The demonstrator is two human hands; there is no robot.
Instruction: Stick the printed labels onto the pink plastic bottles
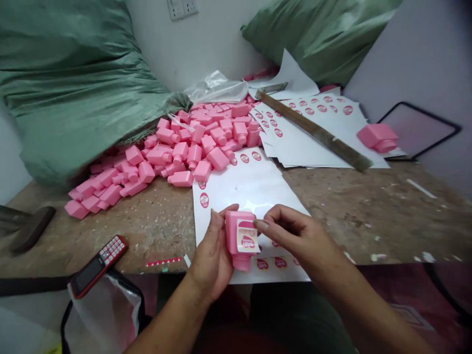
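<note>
Left hand (212, 250) low in the middle of the frame, held upright, with palm turned toward the right and fingers (224, 210) curled over at the top. Right hand (295, 236) just beside it, entering from the lower right, turned palm down, with thumb and fingers (273, 221) pinched closely together. Left forearm (171, 319) bare, slanting up from the bottom edge. Right forearm (368, 300) also bare, slanting up from the lower right, with wrist slightly bent.
</note>
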